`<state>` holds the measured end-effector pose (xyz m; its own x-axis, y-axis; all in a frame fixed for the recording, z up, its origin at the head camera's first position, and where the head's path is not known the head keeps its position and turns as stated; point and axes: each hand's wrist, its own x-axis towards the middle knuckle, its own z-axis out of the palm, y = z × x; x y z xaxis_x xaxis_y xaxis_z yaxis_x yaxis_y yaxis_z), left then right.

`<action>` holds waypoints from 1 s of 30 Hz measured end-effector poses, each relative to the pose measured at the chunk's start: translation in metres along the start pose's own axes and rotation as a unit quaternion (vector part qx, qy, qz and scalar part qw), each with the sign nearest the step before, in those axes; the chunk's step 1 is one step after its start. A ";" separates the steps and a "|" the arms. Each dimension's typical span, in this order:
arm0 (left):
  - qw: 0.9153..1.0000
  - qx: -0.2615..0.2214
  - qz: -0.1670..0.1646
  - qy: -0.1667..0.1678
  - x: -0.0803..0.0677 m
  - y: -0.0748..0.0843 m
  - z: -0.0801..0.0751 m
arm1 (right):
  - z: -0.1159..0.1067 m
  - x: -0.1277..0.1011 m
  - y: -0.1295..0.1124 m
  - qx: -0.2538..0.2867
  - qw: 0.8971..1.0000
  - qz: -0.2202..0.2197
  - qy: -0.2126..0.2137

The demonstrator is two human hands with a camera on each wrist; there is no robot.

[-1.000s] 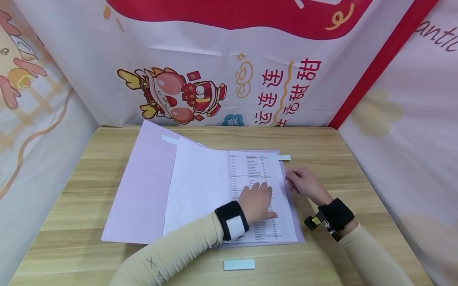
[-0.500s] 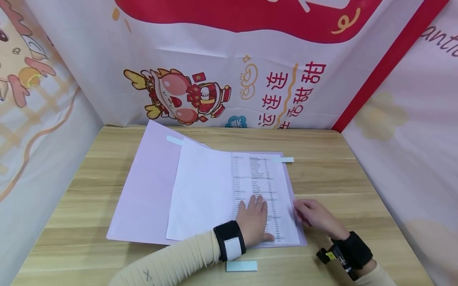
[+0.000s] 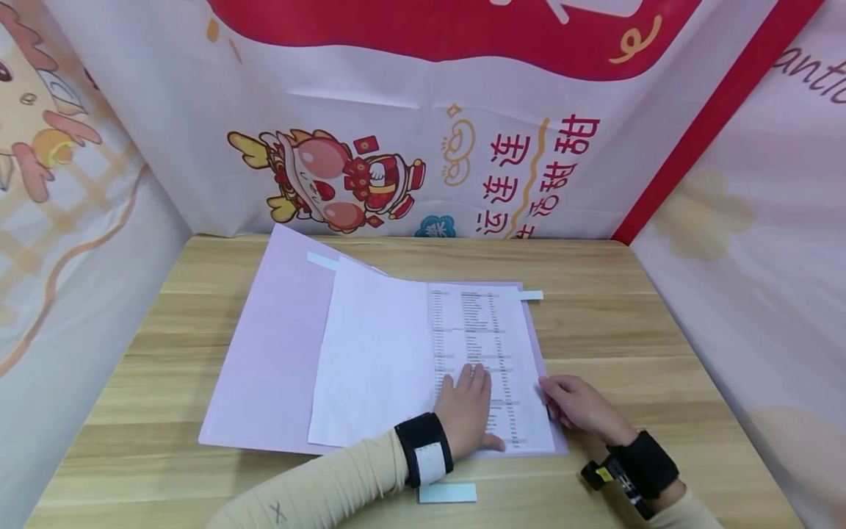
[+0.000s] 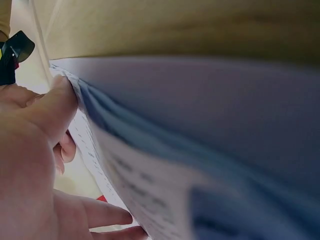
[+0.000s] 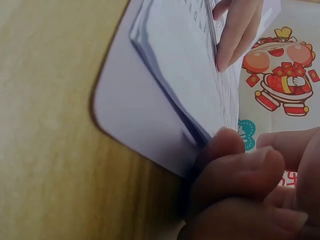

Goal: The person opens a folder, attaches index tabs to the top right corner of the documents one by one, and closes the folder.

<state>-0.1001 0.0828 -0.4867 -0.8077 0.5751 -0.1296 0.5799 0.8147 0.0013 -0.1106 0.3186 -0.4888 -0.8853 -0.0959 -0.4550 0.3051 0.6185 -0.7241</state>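
An open lilac folder (image 3: pixel 264 353) lies on the wooden table (image 3: pixel 628 316), with a blank sheet (image 3: pixel 377 353) turned left and a printed page (image 3: pixel 482 323) on the right stack. My left hand (image 3: pixel 465 411) lies flat on the lower part of the printed page, fingers straight. My right hand (image 3: pixel 575 405) is at the stack's right edge near the front corner, fingers curled. In the right wrist view its fingertips (image 5: pixel 240 170) pinch the edge of the pages (image 5: pixel 185 65), lifted off the folder cover (image 5: pixel 135 115). The left wrist view shows my left hand (image 4: pixel 30 140) against the blurred pages (image 4: pixel 150 190).
A pale blue label strip (image 3: pixel 447 493) lies loose on the table by the front edge. Small tabs stick out of the folder at the top right (image 3: pixel 530 295) and top left (image 3: pixel 322 260). Printed banners wall the table on three sides.
My right hand has slid down the right edge of the stack toward the front corner. My left hand has drawn slightly nearer on the printed page.
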 end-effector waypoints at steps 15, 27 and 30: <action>1.000 -0.020 0.005 -0.005 0.000 -0.003 -0.002 | 0.000 -0.002 -0.002 -0.004 1.000 0.012 0.027; 0.999 -0.041 0.003 -0.001 0.001 -0.005 0.004 | 0.001 -0.002 -0.007 -0.040 0.999 0.025 0.016; 0.998 -0.057 -0.003 -0.003 0.003 -0.003 0.007 | 0.000 -0.001 -0.009 -0.045 0.999 0.019 0.011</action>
<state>-0.1036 0.0810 -0.4945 -0.8106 0.5697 -0.1354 0.5586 0.8217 0.1130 -0.1124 0.3132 -0.4823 -0.8811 -0.0543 -0.4698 0.3072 0.6896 -0.6558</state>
